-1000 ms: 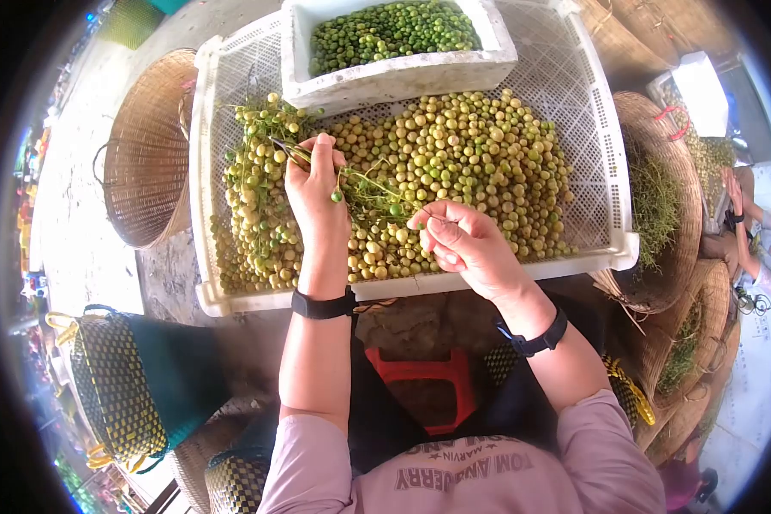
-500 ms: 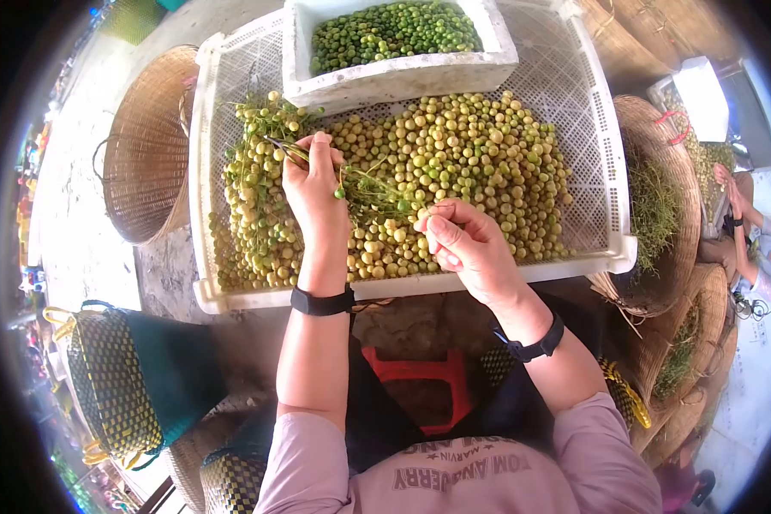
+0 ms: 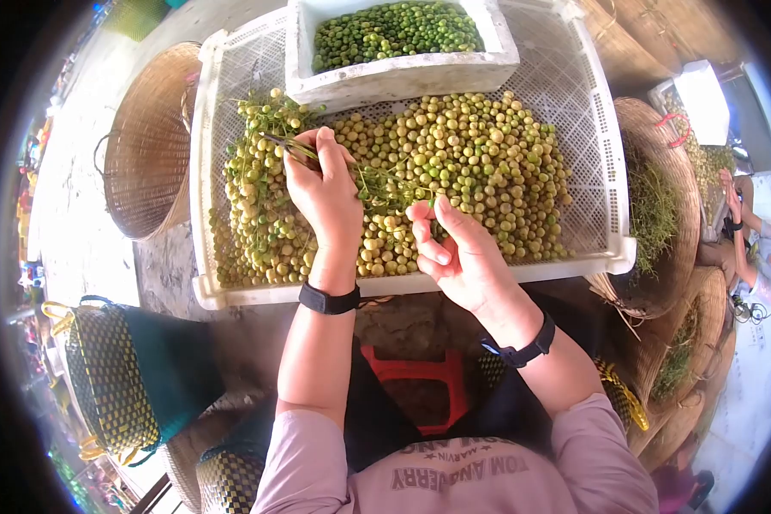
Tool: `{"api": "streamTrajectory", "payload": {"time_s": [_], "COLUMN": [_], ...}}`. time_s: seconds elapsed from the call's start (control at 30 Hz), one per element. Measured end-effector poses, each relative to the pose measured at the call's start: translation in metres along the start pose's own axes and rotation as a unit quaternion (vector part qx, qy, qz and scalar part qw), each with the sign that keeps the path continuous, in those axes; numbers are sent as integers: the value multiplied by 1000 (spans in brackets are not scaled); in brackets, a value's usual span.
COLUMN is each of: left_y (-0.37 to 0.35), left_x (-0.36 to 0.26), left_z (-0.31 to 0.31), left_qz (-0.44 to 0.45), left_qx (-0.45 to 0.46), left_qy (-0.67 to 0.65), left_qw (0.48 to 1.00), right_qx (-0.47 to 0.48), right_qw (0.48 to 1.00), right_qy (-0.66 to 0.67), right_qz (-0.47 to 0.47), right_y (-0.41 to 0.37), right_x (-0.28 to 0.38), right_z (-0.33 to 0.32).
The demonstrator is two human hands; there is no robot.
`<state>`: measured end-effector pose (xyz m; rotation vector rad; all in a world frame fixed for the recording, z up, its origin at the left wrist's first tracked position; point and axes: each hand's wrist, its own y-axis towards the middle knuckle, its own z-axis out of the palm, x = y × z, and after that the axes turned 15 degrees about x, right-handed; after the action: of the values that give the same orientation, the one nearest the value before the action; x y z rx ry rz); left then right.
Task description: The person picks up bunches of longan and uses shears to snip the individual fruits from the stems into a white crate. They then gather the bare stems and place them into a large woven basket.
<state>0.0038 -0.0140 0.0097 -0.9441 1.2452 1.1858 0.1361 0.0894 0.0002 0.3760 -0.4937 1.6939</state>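
Note:
My left hand [image 3: 324,184] is closed around a thin bunch of green stems [image 3: 300,150], over the left middle of the white plastic crate [image 3: 403,287]. More stems [image 3: 385,184] trail from it to the right, over the loose fruit. Lower right, my right hand [image 3: 458,253] hovers above the front part of the heap, its thumb raised apart from the curled fingers; I make out nothing held in it. Small round yellow-green fruits [image 3: 488,154] cover much of the crate. Fruits still on stems [image 3: 261,188] lie along its left side.
A white foam box [image 3: 403,77] of darker green fruits [image 3: 394,34] stands at the crate's back. Woven baskets flank the crate, one at left [image 3: 150,141] and one at right holding stems [image 3: 651,206]. A red stool [image 3: 420,373] is below. Another person's hands [image 3: 732,197] show far right.
My right hand's thumb and fingers have parted from a pinch, and the hand has turned palm up a little. My left hand has shifted slightly right, still gripping the stems.

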Motion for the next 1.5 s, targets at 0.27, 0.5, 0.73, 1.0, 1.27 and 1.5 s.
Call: {"api": "streamTrajectory", "payload": {"time_s": [0.27,0.5,0.73,1.0,1.27,1.5], "left_y": [9,11,-1,0,5,8], "left_x": [11,14,10,12,14,7], "left_z": [-13,-13,-5,-5,-7,-15], "left_qz": [-27,-16,5,-3,1,-32], "left_qx": [-7,82,181,171,121,140], "left_qy": [-44,-175,-178,-178,-199,-251], "left_qw": [999,981,967,969,973,957], "right_qx": [69,18,-8,31,52,96], "right_qw": [995,996,974,982,962,990], "right_qy": [-69,-82,-209,-178,-267,-86], "right_qz": [-20,1,81,62,3,57], "right_y": [-7,-3,2,-1,-4,-7], "right_x": [11,15,19,19,20,38], "right_z": [2,-9,0,0,1,1]}}
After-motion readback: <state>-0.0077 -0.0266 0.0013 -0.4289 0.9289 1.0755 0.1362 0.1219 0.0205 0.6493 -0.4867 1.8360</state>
